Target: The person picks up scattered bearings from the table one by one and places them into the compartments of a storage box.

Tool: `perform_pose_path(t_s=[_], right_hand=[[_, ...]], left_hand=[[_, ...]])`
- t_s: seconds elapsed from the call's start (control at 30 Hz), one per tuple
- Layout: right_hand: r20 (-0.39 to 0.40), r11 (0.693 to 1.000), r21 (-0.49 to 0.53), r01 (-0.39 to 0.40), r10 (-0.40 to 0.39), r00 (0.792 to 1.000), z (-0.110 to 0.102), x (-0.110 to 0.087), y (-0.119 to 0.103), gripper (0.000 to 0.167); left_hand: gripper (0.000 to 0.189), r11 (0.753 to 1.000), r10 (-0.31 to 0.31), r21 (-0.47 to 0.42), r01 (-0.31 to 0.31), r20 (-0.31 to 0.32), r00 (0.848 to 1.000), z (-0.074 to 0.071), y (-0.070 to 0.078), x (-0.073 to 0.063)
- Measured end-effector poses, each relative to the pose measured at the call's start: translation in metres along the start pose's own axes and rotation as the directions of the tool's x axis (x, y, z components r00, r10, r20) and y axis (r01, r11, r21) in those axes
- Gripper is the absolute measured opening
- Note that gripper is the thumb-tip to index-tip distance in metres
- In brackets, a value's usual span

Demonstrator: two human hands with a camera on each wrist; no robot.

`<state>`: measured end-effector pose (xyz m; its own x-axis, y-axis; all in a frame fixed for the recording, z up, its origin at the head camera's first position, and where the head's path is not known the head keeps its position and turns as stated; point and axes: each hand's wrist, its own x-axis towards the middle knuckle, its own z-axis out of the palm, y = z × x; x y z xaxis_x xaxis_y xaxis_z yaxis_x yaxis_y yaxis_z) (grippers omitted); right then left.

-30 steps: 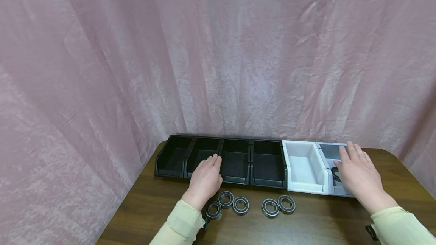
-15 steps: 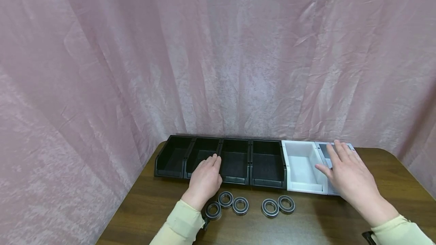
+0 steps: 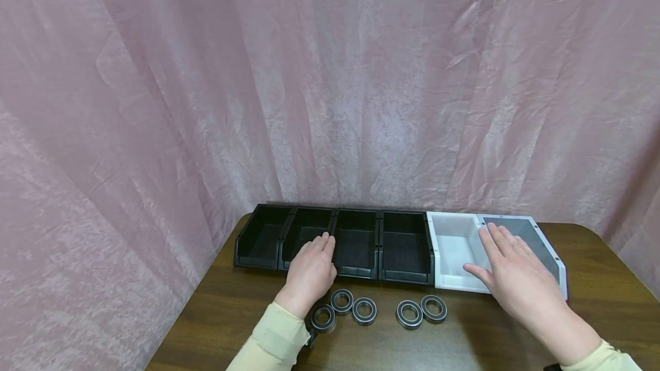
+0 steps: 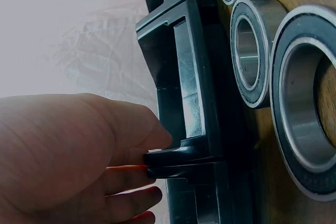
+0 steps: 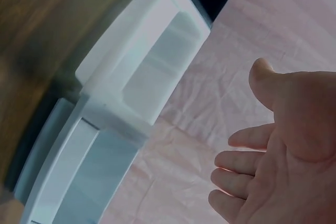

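My left hand (image 3: pixel 311 268) lies over the front of the black bins (image 3: pixel 356 245), at the wall between two of them. In the left wrist view its fingertips touch the black bin's edge (image 4: pixel 184 156), fingers relaxed. My right hand (image 3: pixel 523 279) hovers palm down, fingers straight and thumb spread, over the front of the white bin (image 3: pixel 456 245) and the grey bin (image 3: pixel 541 239). Nothing is in it in the right wrist view, where the grey bin (image 5: pixel 94 171) also shows. Three ball bearings (image 3: pixel 364 311) lie near my left wrist, two more bearings (image 3: pixel 434 309) right of them.
The bins stand side by side in one row along the back of the brown wooden table (image 3: pixel 402 354). A pink curtain (image 3: pixel 330 85) hangs close behind them. The grey bin's front part is hidden by my right hand.
My right hand has moved left from over the grey bin toward the white one, its thumb spreading outward. A bearing seen earlier in the grey bin is now hidden. The left hand stays put.
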<state>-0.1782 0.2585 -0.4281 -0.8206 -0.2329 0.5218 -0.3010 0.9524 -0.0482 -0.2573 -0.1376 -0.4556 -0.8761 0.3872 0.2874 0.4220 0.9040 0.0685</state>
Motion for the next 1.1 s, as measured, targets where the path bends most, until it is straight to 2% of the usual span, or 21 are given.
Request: perform_pose_path(t_s=[0.2, 0.57, 0.67, 0.87, 1.1], right_hand=[[-0.024, 0.999, 0.004, 0.046, -0.046, 0.999, -0.001, -0.004, -0.011, 0.084], [-0.021, 0.992, 0.017, 0.123, -0.122, 0.992, 0.001, -0.012, -0.028, 0.084], [-0.001, 0.992, 0.023, 0.125, -0.125, 0.992, 0.001, -0.014, -0.034, 0.084], [0.092, 0.994, 0.035, 0.1, -0.103, 0.99, 0.0, -0.016, -0.043, 0.085], [0.067, 0.99, 0.021, 0.141, -0.142, 0.988, 0.004, -0.02, -0.046, 0.084]], left_hand=[[0.058, 1.0, 0.0, 0.003, 0.0, -0.001, 1.0, 0.0, 0.0, 0.0], [0.059, 1.0, -0.002, -0.002, 0.002, -0.001, 1.0, -0.001, 0.0, 0.0], [0.058, 1.0, 0.002, 0.003, -0.002, -0.005, 1.0, 0.0, 0.0, 0.0], [0.058, 1.0, 0.004, 0.008, -0.004, -0.004, 1.0, 0.0, 0.0, 0.0], [0.058, 1.0, 0.001, 0.008, -0.001, 0.0, 1.0, -0.001, 0.0, 0.0]])
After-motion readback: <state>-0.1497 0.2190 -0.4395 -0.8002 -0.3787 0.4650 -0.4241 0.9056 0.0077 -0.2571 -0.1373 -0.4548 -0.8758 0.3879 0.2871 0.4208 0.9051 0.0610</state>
